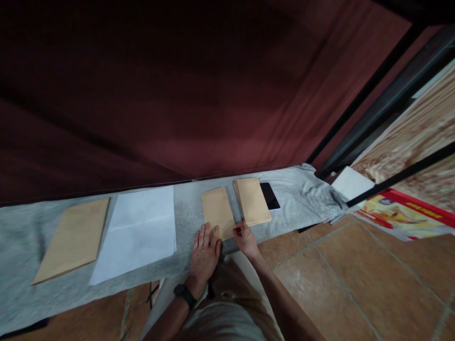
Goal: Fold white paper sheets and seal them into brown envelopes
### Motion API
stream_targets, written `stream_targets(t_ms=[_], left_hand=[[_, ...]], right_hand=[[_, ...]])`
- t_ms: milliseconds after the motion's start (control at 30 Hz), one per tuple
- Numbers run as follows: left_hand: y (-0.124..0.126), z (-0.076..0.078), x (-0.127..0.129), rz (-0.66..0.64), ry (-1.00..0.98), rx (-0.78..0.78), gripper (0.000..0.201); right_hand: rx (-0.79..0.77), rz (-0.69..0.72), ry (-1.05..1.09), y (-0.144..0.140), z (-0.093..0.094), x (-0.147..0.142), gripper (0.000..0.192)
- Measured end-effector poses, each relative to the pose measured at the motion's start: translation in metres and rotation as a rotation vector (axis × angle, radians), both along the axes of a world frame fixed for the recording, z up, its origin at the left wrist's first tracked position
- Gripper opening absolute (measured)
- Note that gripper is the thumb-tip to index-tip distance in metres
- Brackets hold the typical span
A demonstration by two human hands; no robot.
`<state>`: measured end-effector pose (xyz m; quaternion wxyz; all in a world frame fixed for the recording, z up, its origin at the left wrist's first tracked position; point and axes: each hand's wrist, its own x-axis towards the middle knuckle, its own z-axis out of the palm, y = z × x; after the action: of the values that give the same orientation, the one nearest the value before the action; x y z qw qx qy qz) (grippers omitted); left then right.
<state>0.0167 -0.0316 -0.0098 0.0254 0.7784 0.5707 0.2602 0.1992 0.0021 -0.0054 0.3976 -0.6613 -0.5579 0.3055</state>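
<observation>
A small brown envelope [217, 208] lies on the grey cloth in front of me. My left hand [205, 250], wearing a dark wrist band, rests flat at its near left corner with the fingers stretched out. At the near right corner, my right hand [245, 239] has its fingers curled and pinched on the envelope's edge. Just right of it sits a short stack of similar brown envelopes [253, 201], partly over or against a dark phone or tablet [270, 196]. The undersides of my right fingertips are hidden.
White paper sheets [138, 227] and a larger brown envelope [76, 237] lie on the grey cloth [295, 199] to the left. A dark red curtain [213, 118] hangs behind. On the right stand black metal bars [369, 90] near a colourful printed box [405, 213] on the tiled floor.
</observation>
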Motion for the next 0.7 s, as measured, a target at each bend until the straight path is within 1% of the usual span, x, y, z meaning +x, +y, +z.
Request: stream_targets(t_ms=[67, 133, 267, 333, 400, 467, 500, 567, 700], left_hand=[[0.002, -0.002, -0.002, 0.001, -0.065, -0.027, 0.050], [0.005, -0.004, -0.004, 0.009, -0.186, -0.074, 0.050], [0.012, -0.003, -0.010, 0.088, -0.573, -0.224, 0.052], [0.015, 0.002, -0.009, 0.128, -0.771, -0.320, 0.056], [0.016, 0.010, -0.005, 0.152, -0.948, -0.426, 0.065], [0.017, 0.019, 0.002, 0.174, -1.079, -0.533, 0.072], [0.017, 0.023, 0.006, 0.180, -1.114, -0.582, 0.072], [0.018, 0.030, 0.014, 0.175, -1.139, -0.661, 0.066], [0.025, 0.041, 0.029, 0.132, -1.151, -0.724, 0.050]], right_hand=[[-0.076, 0.000, 0.160, -0.002, 0.000, -0.003, 0.008], [-0.122, 0.004, 0.293, -0.003, 0.001, -0.005, 0.010], [-0.098, -0.005, 0.461, -0.007, 0.005, -0.005, 0.021], [-0.089, -0.019, 0.529, -0.009, 0.008, -0.004, 0.026], [-0.088, -0.031, 0.583, -0.010, 0.010, -0.002, 0.031], [-0.088, -0.041, 0.623, -0.010, 0.013, 0.001, 0.034], [-0.085, -0.050, 0.637, -0.010, 0.015, 0.003, 0.036], [-0.072, -0.076, 0.648, -0.010, 0.018, 0.009, 0.038], [-0.046, -0.112, 0.590, -0.011, 0.025, 0.025, 0.037]])
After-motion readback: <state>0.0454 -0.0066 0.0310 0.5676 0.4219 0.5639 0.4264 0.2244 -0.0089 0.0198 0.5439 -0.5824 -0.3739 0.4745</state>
